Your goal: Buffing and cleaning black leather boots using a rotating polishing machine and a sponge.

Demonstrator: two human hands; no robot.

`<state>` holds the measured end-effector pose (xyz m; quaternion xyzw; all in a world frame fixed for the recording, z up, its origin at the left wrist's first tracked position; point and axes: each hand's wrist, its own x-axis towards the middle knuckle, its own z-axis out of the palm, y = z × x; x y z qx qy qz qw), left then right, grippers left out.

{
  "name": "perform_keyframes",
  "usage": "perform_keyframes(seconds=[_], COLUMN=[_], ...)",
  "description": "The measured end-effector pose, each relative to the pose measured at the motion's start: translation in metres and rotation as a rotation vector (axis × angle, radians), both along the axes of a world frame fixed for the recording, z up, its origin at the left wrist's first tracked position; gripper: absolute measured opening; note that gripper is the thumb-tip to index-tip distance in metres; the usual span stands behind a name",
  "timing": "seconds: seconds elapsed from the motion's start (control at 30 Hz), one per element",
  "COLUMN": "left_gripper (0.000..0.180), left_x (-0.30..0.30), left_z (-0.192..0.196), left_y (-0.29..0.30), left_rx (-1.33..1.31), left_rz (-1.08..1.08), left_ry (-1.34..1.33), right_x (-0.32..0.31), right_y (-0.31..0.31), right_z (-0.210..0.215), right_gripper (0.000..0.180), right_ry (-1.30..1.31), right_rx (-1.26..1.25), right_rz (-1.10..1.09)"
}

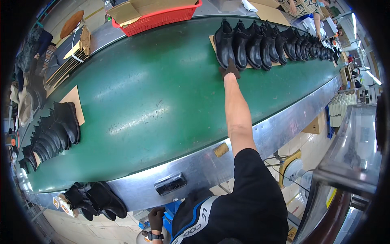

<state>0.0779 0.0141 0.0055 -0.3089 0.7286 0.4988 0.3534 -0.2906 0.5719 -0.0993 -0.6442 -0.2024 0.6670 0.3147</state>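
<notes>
My right hand [230,71], in a dark brown glove, reaches across the green conveyor belt [162,105] to a row of black ankle boots. Its fingers are spread at the toe of the nearest black boot [224,44], touching or almost touching it; nothing appears gripped. Beside that one stands a second black boot [241,46], upright like the others. Low by my body hangs my left hand [156,218], gloved too, with a watch at the wrist. Its fingers look curled, and no object shows in them.
More black boots [61,126] stand on cardboard at the belt's left. Dark boots [103,199] sit by the near metal edge. A red basket [158,19] holding cardboard is on the far side. A fan [298,175] stands below right. Another person [302,8] works at far right.
</notes>
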Motion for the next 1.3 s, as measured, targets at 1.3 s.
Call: perform_keyframes(seconds=[1.3], left_gripper=[0.032], left_x=[0.243], left_z=[-0.079], left_y=[0.006], left_rx=[0.305], left_rz=[0.132], left_ry=[0.544], right_x=[0.348], right_y=[-0.345], right_z=[0.006], right_gripper=[0.087], right_ry=[-0.365], right_rx=[1.300], right_rz=[2.330])
